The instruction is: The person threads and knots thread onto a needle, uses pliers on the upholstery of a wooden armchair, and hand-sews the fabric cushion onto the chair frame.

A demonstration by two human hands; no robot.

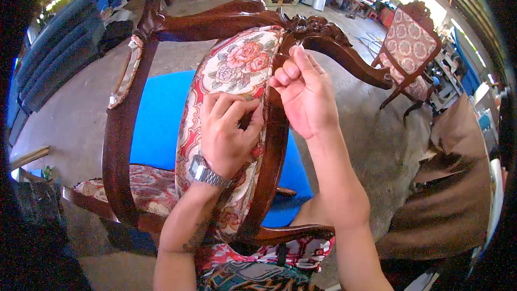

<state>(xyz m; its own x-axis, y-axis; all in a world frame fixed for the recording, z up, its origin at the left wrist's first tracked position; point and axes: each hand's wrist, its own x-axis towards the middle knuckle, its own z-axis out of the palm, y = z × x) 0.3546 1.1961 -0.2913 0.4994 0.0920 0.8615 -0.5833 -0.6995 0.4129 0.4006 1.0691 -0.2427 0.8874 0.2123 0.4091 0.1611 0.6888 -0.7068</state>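
Note:
A carved dark wood chair frame point(119, 145) lies tipped in front of me, with a padded panel of floral fabric point(237, 59) set in it. My left hand point(229, 134), wearing a metal wristwatch point(203, 172), rests on this panel. Its thumb and forefinger pinch at the fabric's right edge, beside the wooden rail point(276, 145). Raised just right of that rail is my right hand point(307, 89), palm turned toward me. Its thumb and fingertips are pressed together near the carved crest; anything thin between them is too small to make out.
Blue material point(161, 113) shows behind the frame. Dark blue padded cushions point(59, 48) stand at the left. Another carved chair with patterned upholstery point(409, 43) is at the far right, and a brown sheet point(441, 199) drapes nearer. Concrete floor point(366, 145) lies between.

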